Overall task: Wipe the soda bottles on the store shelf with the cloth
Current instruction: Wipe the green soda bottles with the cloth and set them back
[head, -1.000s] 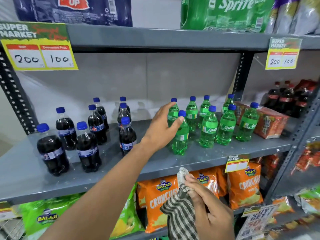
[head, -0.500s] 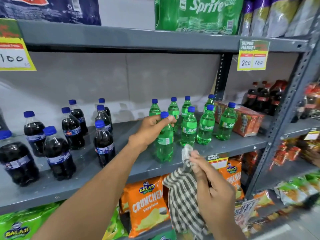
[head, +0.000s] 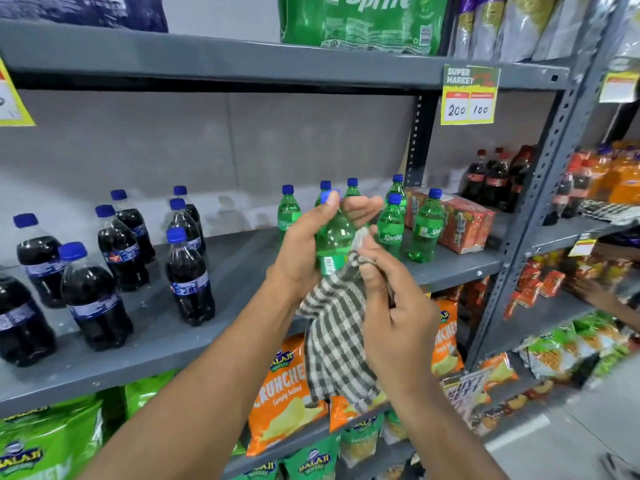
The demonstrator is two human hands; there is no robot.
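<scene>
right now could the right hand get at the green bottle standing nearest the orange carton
Probably not freely. The right hand is bunched around the checked cloth, pressing it to the green bottle gripped by the left hand. The path to the standing bottle looks open otherwise.

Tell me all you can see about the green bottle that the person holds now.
The green bottle is clear green plastic with a blue cap and a green label showing a barcode. It is lifted off the shelf, nearly upright. The left hand grips its side; the right hand presses the checked cloth against its lower part.
</scene>
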